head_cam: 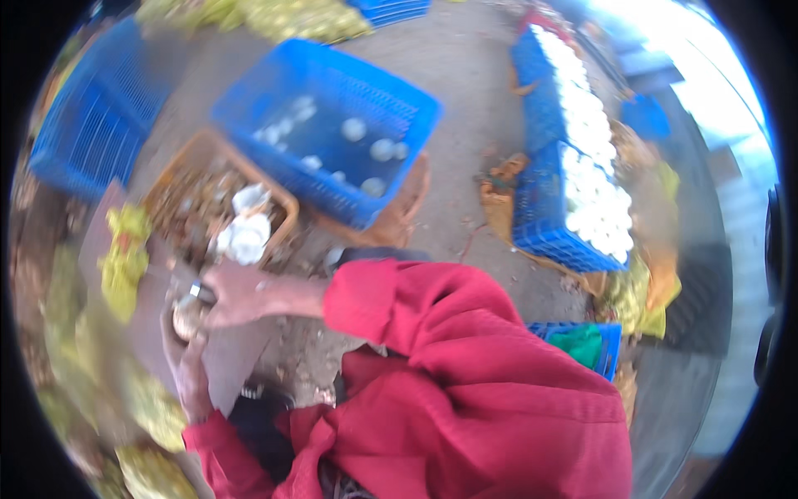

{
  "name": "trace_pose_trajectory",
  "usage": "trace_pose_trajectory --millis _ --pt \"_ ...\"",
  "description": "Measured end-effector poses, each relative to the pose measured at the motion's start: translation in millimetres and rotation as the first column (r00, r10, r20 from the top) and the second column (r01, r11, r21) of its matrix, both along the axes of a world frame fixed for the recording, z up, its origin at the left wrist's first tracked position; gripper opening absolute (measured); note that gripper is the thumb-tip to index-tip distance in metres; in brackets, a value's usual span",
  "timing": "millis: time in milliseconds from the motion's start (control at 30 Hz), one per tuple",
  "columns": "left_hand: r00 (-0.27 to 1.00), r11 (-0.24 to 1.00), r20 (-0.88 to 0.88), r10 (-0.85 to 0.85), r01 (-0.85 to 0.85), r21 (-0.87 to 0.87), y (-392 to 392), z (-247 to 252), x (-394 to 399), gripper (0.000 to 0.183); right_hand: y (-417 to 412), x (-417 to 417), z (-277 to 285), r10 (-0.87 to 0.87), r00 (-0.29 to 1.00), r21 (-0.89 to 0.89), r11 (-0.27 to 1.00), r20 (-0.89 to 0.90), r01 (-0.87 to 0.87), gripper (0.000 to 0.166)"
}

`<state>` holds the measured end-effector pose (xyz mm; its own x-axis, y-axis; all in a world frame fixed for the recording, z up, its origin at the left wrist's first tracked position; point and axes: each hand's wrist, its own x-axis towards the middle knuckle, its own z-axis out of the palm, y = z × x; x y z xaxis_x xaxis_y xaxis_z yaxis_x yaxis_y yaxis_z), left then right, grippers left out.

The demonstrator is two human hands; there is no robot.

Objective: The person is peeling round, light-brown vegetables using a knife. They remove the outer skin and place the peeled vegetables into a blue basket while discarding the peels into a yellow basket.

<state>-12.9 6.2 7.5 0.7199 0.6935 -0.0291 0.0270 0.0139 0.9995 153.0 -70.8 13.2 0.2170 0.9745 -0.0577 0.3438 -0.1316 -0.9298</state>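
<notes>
My left hand [190,374] is closed around a round, pale, brownish vegetable [187,318], perhaps an onion. My right hand [234,293] grips a small tool with a shiny metal part [202,292], held against the top of the vegetable; blur hides its exact kind. Just beyond the hands, an orange plastic crate [290,206] holds brown peelings and several white pieces [246,240]. Behind it, a large blue plastic crate [374,103] has several white round vegetables on its bottom.
Blue crates [542,231] heaped with white round vegetables [592,187] stand at right. Another blue crate [103,112] is at far left. Yellow mesh sacks [299,19] lie at the top and lower left [149,471]. A green cloth [576,346] lies in a blue crate at lower right.
</notes>
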Motion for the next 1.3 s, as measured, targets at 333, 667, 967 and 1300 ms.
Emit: trace_pose_trajectory --millis 333,667,967,1300 --pt "0.999 0.998 -0.001 -0.052 0.052 0.022 0 -10 7 0.076 4 -11 -18 -0.197 0.98 0.066 0.978 -0.021 0.198 0.027" --pt "0.997 0.997 0.037 -0.067 0.068 -0.021 6 -12 10 0.076 5 -8 -17 -0.244 0.97 0.067 0.968 0.001 0.244 0.026" --pt "0.965 0.923 0.25 -0.082 0.168 -0.347 23 -19 -16 0.082 6 -8 -1 -0.254 0.828 -0.146 0.967 -0.5 0.208 0.013" --pt "0.972 0.862 0.225 0.061 0.063 -0.503 5 -23 8 0.059 -2 7 5 -0.166 0.618 -0.125 0.986 -0.768 0.109 0.009"
